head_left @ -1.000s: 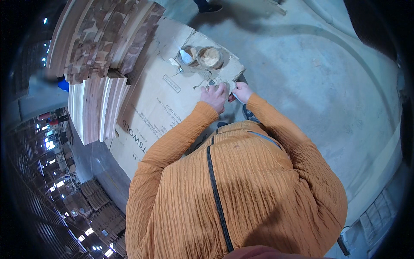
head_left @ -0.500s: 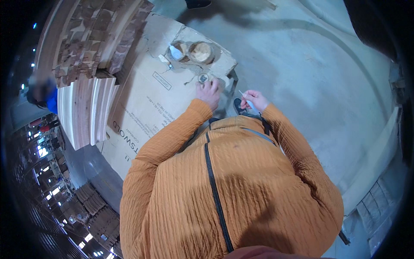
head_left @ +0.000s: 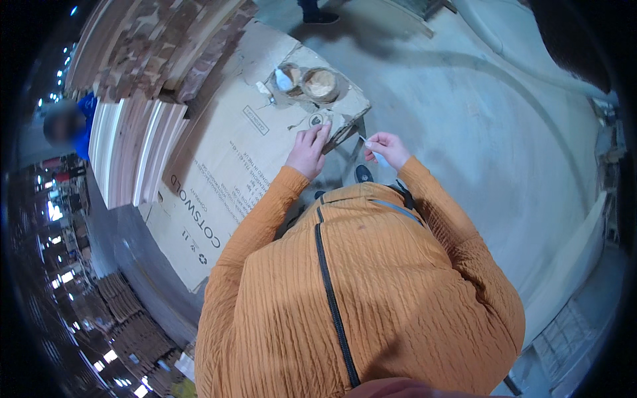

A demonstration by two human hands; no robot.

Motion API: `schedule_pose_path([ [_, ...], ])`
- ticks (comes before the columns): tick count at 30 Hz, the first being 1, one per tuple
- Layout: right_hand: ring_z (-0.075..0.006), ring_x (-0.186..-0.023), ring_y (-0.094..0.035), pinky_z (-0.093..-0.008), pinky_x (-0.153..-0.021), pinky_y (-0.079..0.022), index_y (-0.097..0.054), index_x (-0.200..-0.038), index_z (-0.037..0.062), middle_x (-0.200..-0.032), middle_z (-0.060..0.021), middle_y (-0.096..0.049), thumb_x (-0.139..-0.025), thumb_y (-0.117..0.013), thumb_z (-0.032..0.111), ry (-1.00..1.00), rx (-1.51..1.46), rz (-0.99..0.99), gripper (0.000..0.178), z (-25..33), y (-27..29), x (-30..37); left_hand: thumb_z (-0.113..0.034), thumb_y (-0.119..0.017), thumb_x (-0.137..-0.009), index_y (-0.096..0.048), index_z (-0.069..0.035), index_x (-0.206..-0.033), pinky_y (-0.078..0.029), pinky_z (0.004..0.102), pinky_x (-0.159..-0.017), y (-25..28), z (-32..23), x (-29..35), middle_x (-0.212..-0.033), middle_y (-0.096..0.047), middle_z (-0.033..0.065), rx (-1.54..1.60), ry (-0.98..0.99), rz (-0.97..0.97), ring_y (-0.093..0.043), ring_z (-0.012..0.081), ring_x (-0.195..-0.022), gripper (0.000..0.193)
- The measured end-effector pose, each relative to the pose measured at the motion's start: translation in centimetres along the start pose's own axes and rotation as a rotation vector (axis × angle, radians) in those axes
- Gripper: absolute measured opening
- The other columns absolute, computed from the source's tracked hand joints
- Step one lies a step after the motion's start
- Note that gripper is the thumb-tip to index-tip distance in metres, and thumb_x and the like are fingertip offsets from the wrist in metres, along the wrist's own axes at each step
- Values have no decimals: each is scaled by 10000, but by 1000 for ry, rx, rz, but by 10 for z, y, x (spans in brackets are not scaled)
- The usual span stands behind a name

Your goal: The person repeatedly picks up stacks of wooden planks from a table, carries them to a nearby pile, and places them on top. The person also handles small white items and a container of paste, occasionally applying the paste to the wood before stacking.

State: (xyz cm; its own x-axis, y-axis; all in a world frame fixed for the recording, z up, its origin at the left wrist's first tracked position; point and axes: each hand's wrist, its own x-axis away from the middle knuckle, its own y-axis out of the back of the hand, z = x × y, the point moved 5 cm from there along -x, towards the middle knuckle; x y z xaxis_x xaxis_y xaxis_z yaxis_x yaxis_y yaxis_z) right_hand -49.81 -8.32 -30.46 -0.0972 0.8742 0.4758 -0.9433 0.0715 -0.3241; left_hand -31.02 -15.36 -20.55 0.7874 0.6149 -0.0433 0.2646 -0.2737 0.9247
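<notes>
My left hand (head_left: 308,151) rests at the edge of the cardboard-covered table (head_left: 219,159), fingers stretched out and partly overlapping. Its fingertips lie beside a small round thing with a dark centre (head_left: 316,120), too small to name. To the right, off the table's corner, my right hand (head_left: 390,150) is closed in a pinch. From its fingers a thin pale stick (head_left: 362,138) points toward the table, and a whitish-blue piece (head_left: 381,160) shows below the fingers. Two round brown tubs (head_left: 320,85) stand together beyond my left hand, with a pale blue-white bottle (head_left: 283,79) in the left one.
Stacked wooden mouldings (head_left: 136,149) cover the table's left side, with more timber (head_left: 152,53) piled behind. A person in blue (head_left: 85,126) is at the far left. Another person's foot (head_left: 320,17) shows at the top. A hose (head_left: 511,50) crosses the floor at upper right.
The view has shifted, showing more of the table's near end. My left hand has drawn back slightly from the round thing. My right hand keeps its pinch, nearer the table corner.
</notes>
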Motion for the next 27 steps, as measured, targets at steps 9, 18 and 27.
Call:
schedule_pose_path([
  [9,-149,-729,-645,-262,-605,-499,-614,-966,25,-848,-65,-651,-882,-600,228,-8,47,72,221,18,-15,-18,-19,-588,-668,-363,-68,-1352,-397,382,-930,-1,-2,9,-1223,-446,129,-9,34,-61,-432,335,-1034,722],
  [18,-130,-722,-622,-270,-648,-506,-631,-938,32,-840,-45,-651,-874,-617,217,66,48,73,196,38,-11,-29,-53,-584,-647,-430,-85,-1307,-397,384,-928,-28,5,22,-1228,-457,109,-100,41,-114,-430,329,-1038,679],
  [27,-120,-683,-600,-258,-634,-489,-622,-909,-2,-803,-53,-638,-821,-671,131,115,53,79,166,50,-19,-32,-123,-633,-756,-537,-78,-1223,-412,364,-907,-17,6,20,-1153,-526,106,146,139,-201,-474,270,-1026,479],
])
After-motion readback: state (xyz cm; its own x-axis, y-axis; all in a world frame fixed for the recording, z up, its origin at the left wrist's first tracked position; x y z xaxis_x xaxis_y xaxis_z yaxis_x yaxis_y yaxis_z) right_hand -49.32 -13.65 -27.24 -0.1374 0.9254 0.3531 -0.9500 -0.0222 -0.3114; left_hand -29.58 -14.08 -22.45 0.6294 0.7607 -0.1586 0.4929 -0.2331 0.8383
